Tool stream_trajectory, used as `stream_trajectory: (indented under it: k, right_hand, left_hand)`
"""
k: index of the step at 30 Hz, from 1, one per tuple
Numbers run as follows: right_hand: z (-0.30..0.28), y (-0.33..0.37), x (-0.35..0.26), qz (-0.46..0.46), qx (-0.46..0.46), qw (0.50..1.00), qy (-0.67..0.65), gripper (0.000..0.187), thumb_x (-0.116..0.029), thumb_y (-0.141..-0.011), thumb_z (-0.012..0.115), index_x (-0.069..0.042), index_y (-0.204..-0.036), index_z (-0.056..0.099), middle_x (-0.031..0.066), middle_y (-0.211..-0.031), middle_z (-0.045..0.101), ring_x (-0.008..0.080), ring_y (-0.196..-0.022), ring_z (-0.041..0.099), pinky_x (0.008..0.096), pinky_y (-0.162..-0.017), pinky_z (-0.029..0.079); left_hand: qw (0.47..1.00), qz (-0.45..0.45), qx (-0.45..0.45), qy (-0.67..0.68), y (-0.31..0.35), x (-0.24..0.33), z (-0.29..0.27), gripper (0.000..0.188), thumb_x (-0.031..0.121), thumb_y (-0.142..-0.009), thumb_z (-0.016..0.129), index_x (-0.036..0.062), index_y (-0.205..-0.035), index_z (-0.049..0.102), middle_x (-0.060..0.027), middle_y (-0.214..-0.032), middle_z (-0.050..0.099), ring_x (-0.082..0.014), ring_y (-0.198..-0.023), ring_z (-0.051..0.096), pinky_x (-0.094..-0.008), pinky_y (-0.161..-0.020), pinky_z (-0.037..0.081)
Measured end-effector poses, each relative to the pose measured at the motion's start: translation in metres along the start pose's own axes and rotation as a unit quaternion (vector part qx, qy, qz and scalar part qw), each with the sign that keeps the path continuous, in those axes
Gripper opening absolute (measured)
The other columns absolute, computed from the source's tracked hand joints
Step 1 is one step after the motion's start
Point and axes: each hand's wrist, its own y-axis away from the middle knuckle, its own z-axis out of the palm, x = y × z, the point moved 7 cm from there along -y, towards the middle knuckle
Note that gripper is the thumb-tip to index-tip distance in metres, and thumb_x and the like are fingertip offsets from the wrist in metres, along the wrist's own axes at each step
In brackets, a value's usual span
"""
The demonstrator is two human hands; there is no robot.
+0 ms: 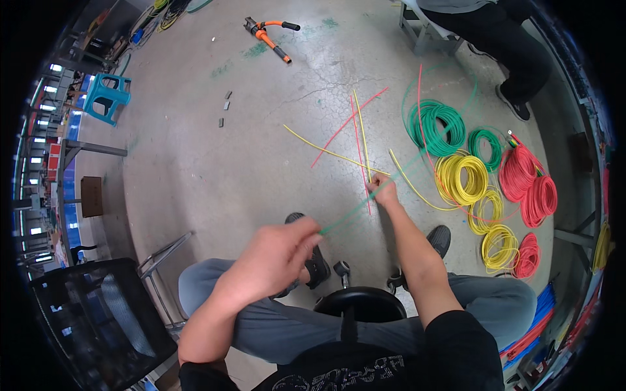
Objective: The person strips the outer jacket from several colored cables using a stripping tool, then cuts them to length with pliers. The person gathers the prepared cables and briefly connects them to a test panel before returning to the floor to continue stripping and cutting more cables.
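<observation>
My left hand (277,257) is raised over my lap, its thumb and fingers pinched on the end of a green wire (352,212), a little blurred. My right hand (383,189) is farther forward and closed where the same wire passes; whether it holds anything else there is hidden. Beyond it the wire runs right toward the big green coil (420,124). Cut lengths of wire lie on the floor around my right hand: a yellow piece (319,145), another yellow piece (360,127), a red piece (345,130) and a second red piece (359,143).
Yellow coils (450,186), red coils (512,173) and a smaller green coil (473,150) lie at the right. An orange hydraulic tool (261,32) rests far ahead. A blue stool (107,98) and a black chair (85,319) stand left. Another person's legs (515,52) are far right.
</observation>
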Motion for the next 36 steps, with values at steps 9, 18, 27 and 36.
stream_trajectory:
  k: [9,18,27,36]
  right_hand:
    - [0.005,0.049,-0.064,0.184,-0.153,0.886,-0.398,0.016,-0.002,-0.087,0.073,-0.004,-0.092,0.057,0.0049,-0.073,0.063,0.0129,-0.058,0.065,0.0282,-0.052,0.058]
    - [-0.009,0.060,-0.058,0.136,-0.154,0.954,-0.219,0.015,0.001,-0.083,0.071,-0.003,-0.087,0.058,0.0075,-0.068,0.063,0.0149,-0.056,0.064,0.0314,-0.047,0.053]
    - [0.026,0.038,-0.045,0.071,-0.061,0.992,0.089,0.023,-0.026,-0.078,0.076,-0.005,-0.085,0.069,0.0173,-0.083,0.071,0.0373,-0.082,0.069,0.0456,-0.078,0.055]
    - [0.031,-0.105,-0.081,0.109,0.102,0.988,0.049,0.023,-0.029,-0.080,0.071,-0.007,-0.087,0.071,0.0192,-0.087,0.072,0.0389,-0.086,0.069,0.0472,-0.078,0.055]
  left_hand:
    - [0.990,0.012,0.088,0.112,0.001,-0.001,-0.020,0.019,0.014,-0.106,0.052,-0.0015,-0.102,0.062,-0.0016,-0.076,0.061,-0.0076,-0.065,0.061,-0.0245,-0.061,0.052]
    - [0.980,0.044,0.133,0.142,0.005,0.018,-0.040,0.019,0.015,-0.106,0.051,-0.0005,-0.103,0.063,-0.0015,-0.076,0.060,-0.0087,-0.063,0.061,-0.0243,-0.060,0.051]
    - [0.976,0.048,0.194,0.091,0.017,0.022,-0.060,0.015,0.008,-0.104,0.053,-0.0032,-0.101,0.062,-0.0036,-0.076,0.060,-0.0089,-0.064,0.062,-0.0235,-0.060,0.051]
    - [0.962,0.023,0.273,0.010,0.021,0.032,-0.082,0.010,-0.001,-0.099,0.054,-0.0046,-0.099,0.064,-0.0073,-0.073,0.062,-0.0118,-0.060,0.064,-0.0237,-0.057,0.050]
